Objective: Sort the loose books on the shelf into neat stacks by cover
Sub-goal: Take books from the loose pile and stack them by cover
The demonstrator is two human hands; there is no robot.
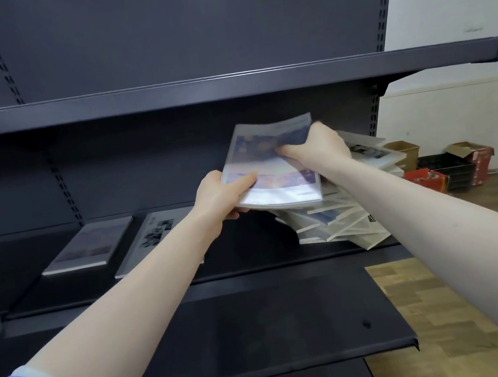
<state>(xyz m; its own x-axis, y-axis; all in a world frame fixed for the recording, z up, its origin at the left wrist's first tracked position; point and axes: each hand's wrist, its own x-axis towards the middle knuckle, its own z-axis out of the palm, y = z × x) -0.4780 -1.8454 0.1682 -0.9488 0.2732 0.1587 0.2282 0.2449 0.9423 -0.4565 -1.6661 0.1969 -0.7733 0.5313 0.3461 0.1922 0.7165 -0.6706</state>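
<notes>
Blue and violet covers the book [270,168] I hold up in front of the middle shelf [254,272], both hands on it. My left hand [221,197] grips its near left corner, thumb on the cover, fingers curled beneath. My right hand [316,145] pinches the far right edge, fingers wrapped behind it. Its long axis runs away from me, tipped a little left. Just below and right of my right fingers lies the loose heap [340,216], still jumbled. Well left of my left fingers lie two flat books: a grey one [154,236] nearer, a purple one [90,244] beyond it. I judge the purple one the match, so the book should travel left, led by the left hand.
</notes>
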